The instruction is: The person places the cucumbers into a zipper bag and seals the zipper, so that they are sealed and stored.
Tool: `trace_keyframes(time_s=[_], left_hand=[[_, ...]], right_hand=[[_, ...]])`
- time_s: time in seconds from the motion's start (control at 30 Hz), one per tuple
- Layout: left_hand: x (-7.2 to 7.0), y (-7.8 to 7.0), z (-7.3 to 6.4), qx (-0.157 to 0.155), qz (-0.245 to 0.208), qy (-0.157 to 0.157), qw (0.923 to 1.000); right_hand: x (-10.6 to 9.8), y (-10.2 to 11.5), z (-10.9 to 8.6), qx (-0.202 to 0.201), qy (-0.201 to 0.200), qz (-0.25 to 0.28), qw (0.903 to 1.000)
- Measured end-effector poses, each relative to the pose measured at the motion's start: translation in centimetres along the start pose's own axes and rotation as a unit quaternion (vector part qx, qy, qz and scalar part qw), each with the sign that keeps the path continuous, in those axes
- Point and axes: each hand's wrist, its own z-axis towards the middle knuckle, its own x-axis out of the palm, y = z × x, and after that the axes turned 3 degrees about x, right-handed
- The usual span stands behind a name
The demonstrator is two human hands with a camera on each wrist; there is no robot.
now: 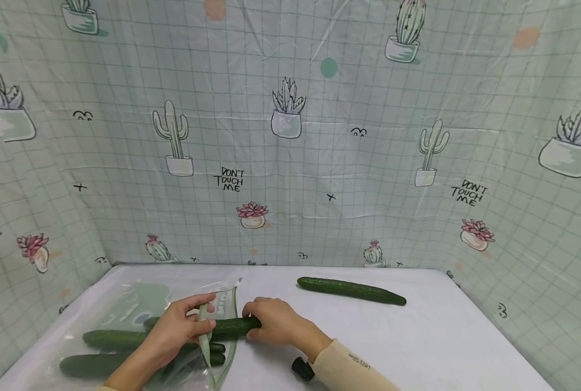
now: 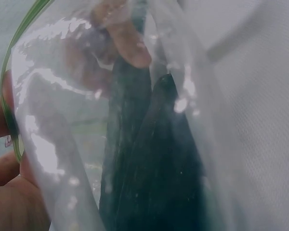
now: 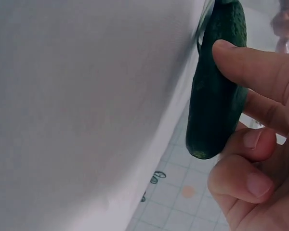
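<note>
A clear zip bag (image 1: 139,301) with a green-edged mouth lies on the left of the table, its opening toward the right. My left hand (image 1: 170,331) pinches the bag's edge at the mouth between thumb and fingers. My right hand (image 1: 278,321) grips the outer end of a cucumber (image 1: 234,327), whose other end is inside the bag mouth. The right wrist view shows the thumb lying along this cucumber (image 3: 216,103), its blunt tip free. Several other cucumbers (image 1: 87,365) lie inside the bag; the left wrist view shows dark cucumbers (image 2: 159,159) through the plastic.
One more cucumber (image 1: 351,290) lies on the white table (image 1: 432,336), back and right of the hands. A small black object (image 1: 302,369) is beside the right sleeve (image 1: 349,369). A cactus-print sheet (image 1: 290,163) rises behind the table and along both sides.
</note>
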Motion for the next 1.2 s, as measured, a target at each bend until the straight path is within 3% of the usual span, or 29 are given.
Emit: trace_keyframes(time_s=[0.23,0.5,0.87,1.2], left_hand=[[0.0,-0.1,0.0,0.002,-0.005,0.004,1.0],[0.1,0.0,0.1,0.001,-0.002,0.002,1.0],[-0.1,0.0,0.0,0.002,-0.008,0.004,1.0],[0.0,-0.2,0.0,0.001,-0.007,0.008,0.9999]], right_hand=[[-0.2,-0.5,-0.1,0.021,0.025,0.032,0.999],[-0.5,-2.4,-1.7,0.058,0.039,0.05,0.9963],[-0.5,-2.7,-2.2,0.039,0.024,0.091,0.9948],[-0.3,-1.1,-1.4,0.041,0.034,0.23,0.9716]])
